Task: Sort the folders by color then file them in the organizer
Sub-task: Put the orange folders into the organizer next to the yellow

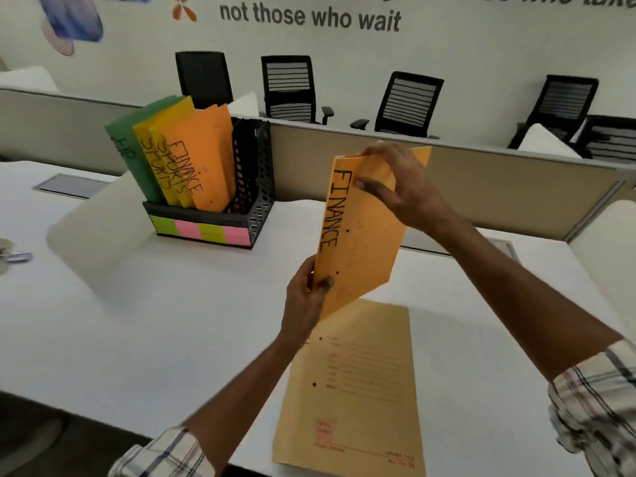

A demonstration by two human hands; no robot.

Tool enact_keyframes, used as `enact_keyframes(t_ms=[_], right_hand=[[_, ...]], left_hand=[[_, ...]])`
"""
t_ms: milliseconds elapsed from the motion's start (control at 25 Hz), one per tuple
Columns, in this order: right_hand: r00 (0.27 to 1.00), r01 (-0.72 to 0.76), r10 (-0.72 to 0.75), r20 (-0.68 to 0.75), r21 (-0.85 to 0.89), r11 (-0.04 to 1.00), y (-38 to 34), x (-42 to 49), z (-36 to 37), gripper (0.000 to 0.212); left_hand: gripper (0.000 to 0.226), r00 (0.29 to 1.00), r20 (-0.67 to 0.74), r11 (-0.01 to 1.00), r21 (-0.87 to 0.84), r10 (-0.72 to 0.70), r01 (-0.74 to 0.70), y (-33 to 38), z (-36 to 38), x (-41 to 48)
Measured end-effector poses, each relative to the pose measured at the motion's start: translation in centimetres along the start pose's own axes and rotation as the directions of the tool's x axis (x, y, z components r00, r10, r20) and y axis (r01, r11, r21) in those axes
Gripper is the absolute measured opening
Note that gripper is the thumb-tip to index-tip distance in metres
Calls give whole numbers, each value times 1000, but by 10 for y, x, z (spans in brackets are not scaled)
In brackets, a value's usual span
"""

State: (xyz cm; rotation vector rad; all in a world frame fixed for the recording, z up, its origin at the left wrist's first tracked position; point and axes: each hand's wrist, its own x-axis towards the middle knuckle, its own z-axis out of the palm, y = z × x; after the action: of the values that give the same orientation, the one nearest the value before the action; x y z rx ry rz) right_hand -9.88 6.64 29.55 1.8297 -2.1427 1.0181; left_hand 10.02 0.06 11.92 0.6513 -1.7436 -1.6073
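Note:
I hold an orange folder (pixel 364 235) marked FINANCE upright above the desk. My left hand (pixel 306 297) pinches its lower corner and my right hand (pixel 399 187) grips its top edge. A tan folder (pixel 354 401) lies flat on the white desk (pixel 155 339) right below it. At the back left stands a black mesh organizer (pixel 254 187) with sticky notes across its front. In it lean a green folder (pixel 122 146), yellow folders (pixel 155 156) marked SPORTS and an orange folder (pixel 203 156) marked FINANCE. Its right slots show no folders.
A low beige partition (pixel 481 187) runs along the desk's far edge, with black office chairs (pixel 292 87) behind it. A white curved divider (pixel 99 228) stands left of the organizer. Small items (pixel 15 256) lie at the desk's left edge.

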Motion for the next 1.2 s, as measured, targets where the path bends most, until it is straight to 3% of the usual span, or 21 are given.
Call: enact_keyframes(t_ms=[120, 320, 560, 880, 1200], right_hand=[[993, 110, -110, 37, 0, 994, -40, 45, 46, 40], [951, 309, -309, 6, 3, 951, -114, 119, 114, 35], [896, 444, -444, 5, -2, 896, -178, 208, 160, 32], [881, 466, -460, 109, -37, 884, -213, 271, 201, 27], [872, 484, -476, 111, -60, 873, -220, 289, 215, 24]], left_hand=[[24, 994, -98, 989, 145, 42, -28, -8, -62, 30], [37, 965, -200, 949, 296, 169, -105, -12, -176, 86], [26, 873, -313, 892, 378, 374, -246, 11, -270, 149], [20, 809, -379, 839, 489, 450, -238, 8, -315, 208], [27, 822, -368, 863, 431, 434, -262, -2, -323, 225]])
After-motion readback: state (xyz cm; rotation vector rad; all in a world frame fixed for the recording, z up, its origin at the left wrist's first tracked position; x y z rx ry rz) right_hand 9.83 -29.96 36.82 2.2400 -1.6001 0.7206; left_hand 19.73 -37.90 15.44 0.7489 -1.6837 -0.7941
